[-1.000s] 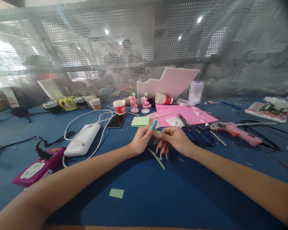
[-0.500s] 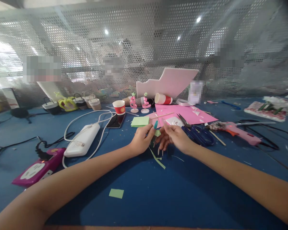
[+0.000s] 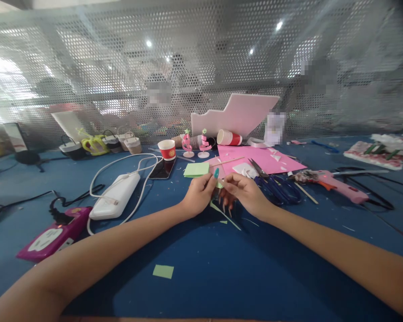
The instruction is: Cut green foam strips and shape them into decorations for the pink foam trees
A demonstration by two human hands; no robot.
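My left hand is closed in a pinch on a small light-green piece of paper, its teal thumbnail uppermost. Opposite it, my right hand has thumb and index finger together at the same piece, the other fingers curled below. Under the hands, a narrow green paper strip slants down to the right; its upper end is hidden. Just beyond my left hand lies a stack of green paper. Blue-handled scissors rest beside my right hand. Nearer me is a green paper rectangle.
Pink paper with white scraps lies behind the scissors. A pink glue gun is at right. Left are a white power bank with cable and a magenta power strip. A red paper cup and two pink spiral ornaments stand behind.
My right hand has moved left, bringing its fingertips against the paper held by my left hand. The hanging green strip has swung to the right.
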